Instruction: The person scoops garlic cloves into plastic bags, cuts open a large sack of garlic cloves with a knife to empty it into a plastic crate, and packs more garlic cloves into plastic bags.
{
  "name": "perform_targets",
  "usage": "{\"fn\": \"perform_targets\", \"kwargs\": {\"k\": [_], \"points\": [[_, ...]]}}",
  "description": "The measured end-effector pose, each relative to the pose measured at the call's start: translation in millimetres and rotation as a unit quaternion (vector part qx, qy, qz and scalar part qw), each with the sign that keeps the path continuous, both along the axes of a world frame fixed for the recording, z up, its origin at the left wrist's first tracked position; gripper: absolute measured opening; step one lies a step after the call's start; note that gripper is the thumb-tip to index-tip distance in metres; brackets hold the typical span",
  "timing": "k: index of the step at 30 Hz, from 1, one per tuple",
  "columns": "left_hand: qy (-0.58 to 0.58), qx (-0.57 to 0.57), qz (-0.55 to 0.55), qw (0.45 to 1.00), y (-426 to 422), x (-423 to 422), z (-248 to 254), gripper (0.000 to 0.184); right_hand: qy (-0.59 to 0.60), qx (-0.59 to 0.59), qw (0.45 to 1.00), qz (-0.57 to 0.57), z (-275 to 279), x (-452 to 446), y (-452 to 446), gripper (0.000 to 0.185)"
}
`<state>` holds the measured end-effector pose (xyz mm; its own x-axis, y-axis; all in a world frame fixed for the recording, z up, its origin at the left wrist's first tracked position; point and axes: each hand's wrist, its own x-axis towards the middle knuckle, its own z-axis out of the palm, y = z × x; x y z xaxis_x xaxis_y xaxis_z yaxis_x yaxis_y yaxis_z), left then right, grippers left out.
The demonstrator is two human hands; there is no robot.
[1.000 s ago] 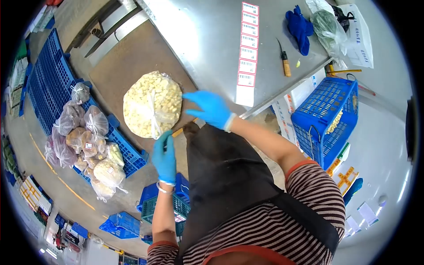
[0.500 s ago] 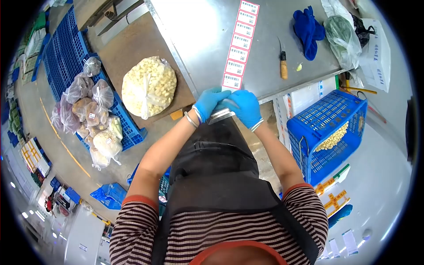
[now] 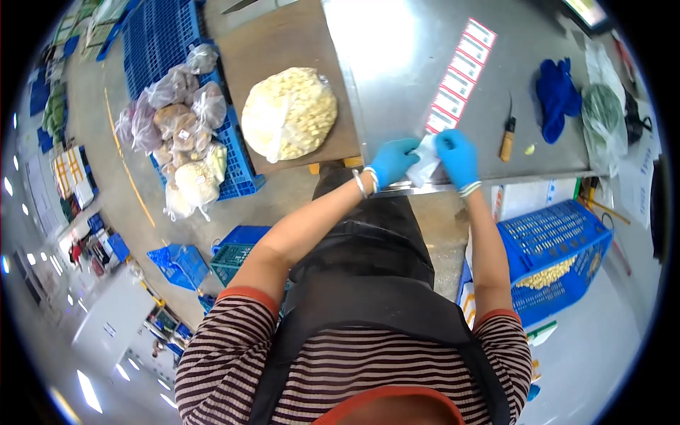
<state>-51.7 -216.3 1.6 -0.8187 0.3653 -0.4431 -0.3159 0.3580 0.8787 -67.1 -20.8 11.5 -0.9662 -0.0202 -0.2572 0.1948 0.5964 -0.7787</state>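
A strip of white labels with red borders (image 3: 462, 76) lies slanting across the metal table. Its white lower end, a blank piece of backing paper (image 3: 424, 163), hangs bent between my two blue-gloved hands at the table's front edge. My right hand (image 3: 459, 157) is closed on the strip at its right side, just below the last label showing. On the other side, my left hand (image 3: 394, 163) has its fingers pinched at the left edge of the white paper. The fingertips are partly hidden.
Left of the table, a bag of pale cut pieces (image 3: 290, 115) sits on a brown board (image 3: 283, 35). A knife (image 3: 508, 138) and blue gloves (image 3: 557, 99) lie to the right. Below the table edge stands a blue crate (image 3: 552, 237); bagged produce (image 3: 188, 131) fills a blue pallet.
My hands have moved apart, and the white paper shows between them. Fewer labels are visible on the strip, which slants more. The whole view has shifted and turned slightly.
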Motion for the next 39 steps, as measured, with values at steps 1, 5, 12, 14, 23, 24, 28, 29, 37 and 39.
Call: {"fn": "perform_targets", "kwargs": {"k": [1,5,12,14,23,24,28,29,37,39], "points": [[-0.035,0.008,0.019,0.999,-0.4,-3.7,5.4,0.031,-0.006,0.007,0.999,-0.05,-14.0,-7.0,22.0,0.014],[-0.085,-0.005,0.053,0.995,-20.6,-6.0,12.9,0.035,0.068,-0.01,0.951,-0.302,-0.8,-38.8,76.1,0.013],[0.203,-0.319,0.201,0.903,-178.4,20.2,57.3,0.043,0.25,-0.01,0.968,0.0,96.0,-55.0,-128.2,0.021],[0.309,-0.498,0.244,0.773,-230.5,19.7,42.1,0.041,0.331,-0.014,0.938,0.099,55.4,-64.8,-213.1,0.022],[-0.248,-0.023,0.291,0.924,-324.4,75.2,-94.2,0.036,0.272,0.165,0.873,0.37,-108.6,-53.8,-429.4,0.035],[-0.23,-0.029,0.264,0.936,-328.3,73.1,-83.1,0.033,0.168,0.182,0.882,0.401,-101.7,-48.3,-424.5,0.036],[-0.067,0.009,0.138,0.988,-334.4,88.4,-108.4,0.025,0.217,0.124,0.916,0.314,-69.6,-76.5,-438.3,0.053],[-0.191,0.122,0.215,0.95,-335.3,86.3,-98.2,0.024,0.206,0.149,0.902,0.348,-77.2,-78.5,-455.6,0.063],[-0.205,0.322,0.271,0.884,-391.9,83.4,-16.8,0.02,0.002,0.231,0.823,0.519,-107.6,-93.1,-484.9,0.087],[-0.198,0.363,0.307,0.857,-419.3,95.6,22.9,0.02,-0.01,0.246,0.802,0.544,-85.3,-93.7,-485.4,0.08]]}}
